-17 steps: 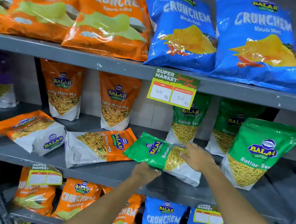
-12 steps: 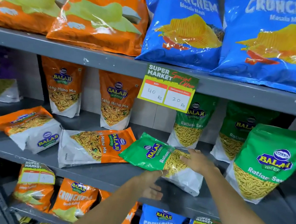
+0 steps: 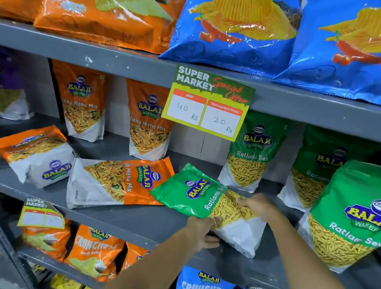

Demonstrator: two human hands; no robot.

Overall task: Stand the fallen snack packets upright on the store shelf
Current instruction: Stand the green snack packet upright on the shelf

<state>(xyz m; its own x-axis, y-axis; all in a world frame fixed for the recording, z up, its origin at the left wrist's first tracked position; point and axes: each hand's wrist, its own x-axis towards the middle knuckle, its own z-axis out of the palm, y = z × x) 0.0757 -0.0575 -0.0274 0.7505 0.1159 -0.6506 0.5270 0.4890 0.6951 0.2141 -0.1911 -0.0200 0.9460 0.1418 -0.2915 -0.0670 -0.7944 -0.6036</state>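
A green Ratlami Sev packet point(image 3: 192, 191) lies on its side on the grey middle shelf point(image 3: 142, 224), its green top end tilted up to the left. My left hand point(image 3: 201, 232) grips its lower edge from below. My right hand point(image 3: 258, 205) holds its upper edge near the window of yellow sev. Two orange Tikha Mitha Mix packets lie fallen to the left: one point(image 3: 119, 180) beside the green packet, the other point(image 3: 33, 154) further left.
Upright orange packets point(image 3: 150, 123) and green packets point(image 3: 253, 149) stand at the back; a large green packet point(image 3: 357, 216) stands at the front right. A price tag point(image 3: 208, 104) hangs from the upper shelf. Big chip bags fill the shelves above and below.
The view has moved closer to the shelf. My left hand has closed on the green packet's lower edge, and the packet's left end has lifted slightly.
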